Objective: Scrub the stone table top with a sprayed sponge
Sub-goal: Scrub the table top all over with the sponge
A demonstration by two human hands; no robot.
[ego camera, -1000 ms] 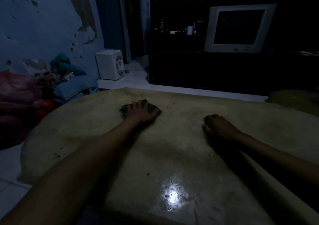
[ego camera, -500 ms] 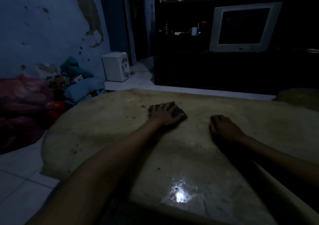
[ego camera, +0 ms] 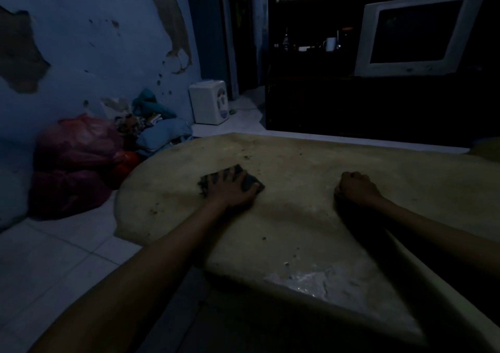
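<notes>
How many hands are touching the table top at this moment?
2. The left hand presses flat on the dark sponge near the far left of the stone table top; the right hand rests on the stone as a fist, further right.

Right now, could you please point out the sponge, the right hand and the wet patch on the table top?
sponge (ego camera: 250,182): head view, its dark right corner beside the fingers.
right hand (ego camera: 354,187): head view, back of the fist.
wet patch (ego camera: 305,282): head view, shiny middle.

Stone tabletop (ego camera: 311,212) looks matt and gritty, with one wet glossy patch at its near edge; sponge (ego camera: 247,183) coarse, dark.
</notes>
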